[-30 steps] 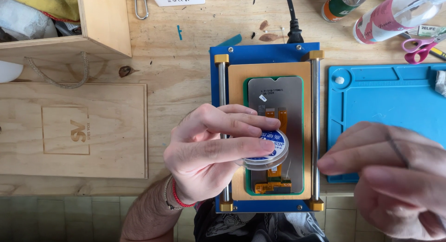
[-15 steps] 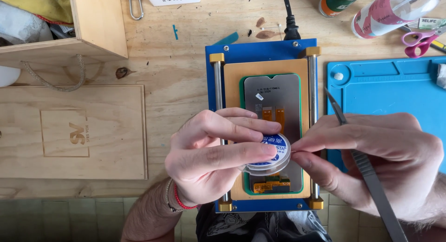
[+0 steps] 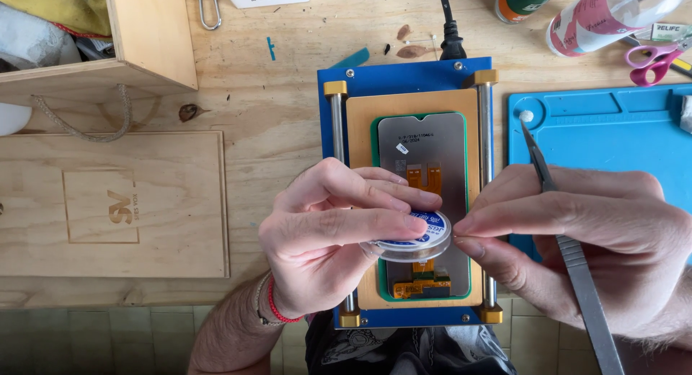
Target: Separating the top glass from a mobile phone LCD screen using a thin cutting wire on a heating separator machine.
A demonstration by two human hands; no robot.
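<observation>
Left hand: the left hand (image 3: 339,234) holds a small round spool (image 3: 417,238) with a blue and white label. The thumb and fingers wrap around its left side.
Right hand: the right hand (image 3: 584,238) pinches at the right edge of the spool with thumb and first finger. It also holds long metal tweezers (image 3: 569,252) tucked in the hand, with the tips pointing up toward the blue mat (image 3: 613,123).
Spool: it is held in the air just above the lower part of the phone screen (image 3: 422,152), between the two hands.
Phone screen: it lies face down, grey back up, with orange flat cables (image 3: 423,177) showing. It sits on a tan plate inside a blue frame (image 3: 404,72) with two metal rails.
Table: a wooden table (image 3: 274,115). A flat wooden lid (image 3: 108,202) lies to the left, and a wooden box (image 3: 144,36) stands at the top left.
Other things: pink scissors (image 3: 652,61) and a clear bottle (image 3: 613,11) lie at the top right. A black cable (image 3: 448,29) runs to the top of the blue frame.
Wrist: a red band (image 3: 277,306) is on the left wrist.
</observation>
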